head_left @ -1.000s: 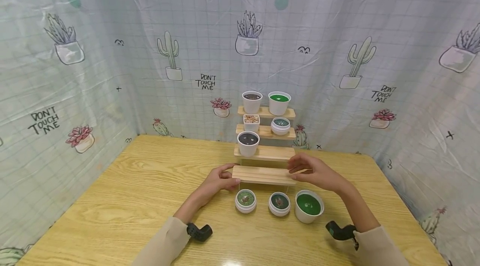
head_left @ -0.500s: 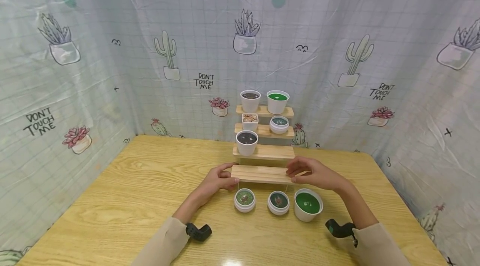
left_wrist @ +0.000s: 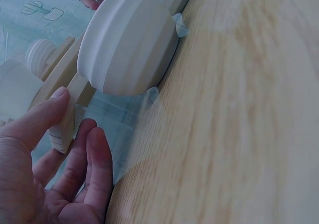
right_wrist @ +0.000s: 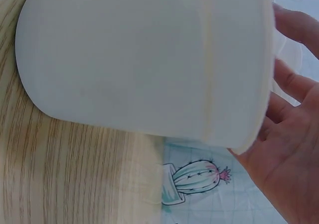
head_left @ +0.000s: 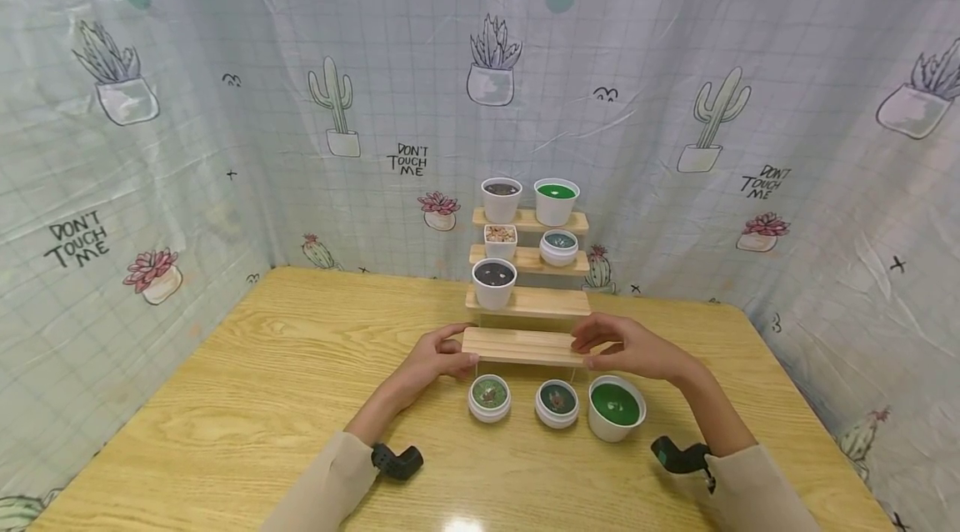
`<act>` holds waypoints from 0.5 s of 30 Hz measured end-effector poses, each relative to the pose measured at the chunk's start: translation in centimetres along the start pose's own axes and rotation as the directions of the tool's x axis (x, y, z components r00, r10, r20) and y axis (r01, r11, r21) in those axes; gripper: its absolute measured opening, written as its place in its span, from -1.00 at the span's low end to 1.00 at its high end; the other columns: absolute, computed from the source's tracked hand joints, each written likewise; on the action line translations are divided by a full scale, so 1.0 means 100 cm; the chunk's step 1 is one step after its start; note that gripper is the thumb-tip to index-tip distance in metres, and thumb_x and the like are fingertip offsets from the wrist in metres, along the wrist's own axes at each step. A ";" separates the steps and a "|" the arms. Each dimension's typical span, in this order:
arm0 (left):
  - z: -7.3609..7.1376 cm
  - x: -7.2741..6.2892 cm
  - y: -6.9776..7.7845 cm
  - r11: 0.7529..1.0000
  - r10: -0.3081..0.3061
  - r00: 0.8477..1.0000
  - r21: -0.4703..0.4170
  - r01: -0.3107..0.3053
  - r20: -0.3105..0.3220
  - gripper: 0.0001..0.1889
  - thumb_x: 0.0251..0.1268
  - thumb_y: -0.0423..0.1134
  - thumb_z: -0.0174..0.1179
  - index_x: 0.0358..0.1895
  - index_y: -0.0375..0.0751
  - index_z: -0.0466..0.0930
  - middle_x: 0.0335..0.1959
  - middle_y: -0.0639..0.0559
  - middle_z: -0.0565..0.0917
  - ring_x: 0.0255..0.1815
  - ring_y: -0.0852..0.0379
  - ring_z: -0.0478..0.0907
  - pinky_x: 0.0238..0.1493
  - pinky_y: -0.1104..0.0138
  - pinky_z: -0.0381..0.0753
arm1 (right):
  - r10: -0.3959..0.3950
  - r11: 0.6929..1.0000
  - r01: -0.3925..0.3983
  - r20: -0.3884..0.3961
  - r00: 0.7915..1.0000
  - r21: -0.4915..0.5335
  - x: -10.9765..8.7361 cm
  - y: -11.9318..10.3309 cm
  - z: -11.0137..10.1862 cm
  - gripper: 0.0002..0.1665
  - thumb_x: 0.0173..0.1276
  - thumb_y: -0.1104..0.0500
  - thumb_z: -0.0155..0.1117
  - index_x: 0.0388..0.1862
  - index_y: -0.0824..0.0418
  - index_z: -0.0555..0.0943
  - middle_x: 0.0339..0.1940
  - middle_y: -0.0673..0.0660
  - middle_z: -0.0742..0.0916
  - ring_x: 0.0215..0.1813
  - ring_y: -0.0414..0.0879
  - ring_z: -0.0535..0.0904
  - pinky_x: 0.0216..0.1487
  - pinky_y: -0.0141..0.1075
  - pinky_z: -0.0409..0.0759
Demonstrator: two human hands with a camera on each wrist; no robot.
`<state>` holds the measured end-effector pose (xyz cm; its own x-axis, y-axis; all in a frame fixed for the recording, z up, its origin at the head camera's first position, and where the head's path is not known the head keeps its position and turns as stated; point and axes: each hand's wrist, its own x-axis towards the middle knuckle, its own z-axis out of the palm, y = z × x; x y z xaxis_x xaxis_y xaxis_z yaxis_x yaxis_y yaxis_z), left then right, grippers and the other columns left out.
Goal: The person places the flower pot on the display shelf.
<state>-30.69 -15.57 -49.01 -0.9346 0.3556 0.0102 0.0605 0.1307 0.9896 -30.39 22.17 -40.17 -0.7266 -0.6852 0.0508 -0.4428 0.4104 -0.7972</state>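
Observation:
A tiered stand with several light wooden shelves stands near the middle of the table. My left hand [head_left: 435,358] grips the left end of its lowest shelf [head_left: 517,345]. The left wrist view shows the thumb [left_wrist: 50,112] on one side of that board and curled fingers on the other. Around the shelf's right end, my right hand [head_left: 630,346] curls with its thumb at the front edge; in the right wrist view a white cup [right_wrist: 139,59] hides the hold. In front of the stand sit a round white pot [head_left: 490,400], a second one [head_left: 557,405] and a green-filled cup [head_left: 615,410].
Above, the shelves carry a dark-filled cup [head_left: 494,285], a small square pot [head_left: 500,242], a round pot [head_left: 559,249], a grey-filled cup [head_left: 501,201] and a green-filled cup [head_left: 557,203]. A cactus-print curtain [head_left: 405,98] closes off the table's [head_left: 300,348] back and sides.
Both hands stay at the ends of the lowest shelf, and the stand and pots keep their places. Only the head view has shifted slightly.

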 end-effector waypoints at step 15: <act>0.000 0.002 -0.001 1.000 0.008 1.000 -0.007 -0.008 0.006 -0.21 0.33 -0.15 0.43 0.57 -0.14 0.28 -0.23 -0.04 0.75 -0.22 0.10 0.75 -0.03 0.23 0.76 | 0.007 1.000 -0.007 0.007 1.000 -0.011 0.000 0.001 0.001 -0.48 0.46 0.12 0.36 0.30 0.30 0.50 0.18 0.30 0.71 0.24 0.15 0.66 0.12 -0.36 0.68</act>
<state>-30.84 -15.51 -49.15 -0.9319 0.3622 0.0177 0.0657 0.1208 0.9905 -30.38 22.09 -40.30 -0.7262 -0.6863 0.0409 -0.4436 0.4222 -0.7906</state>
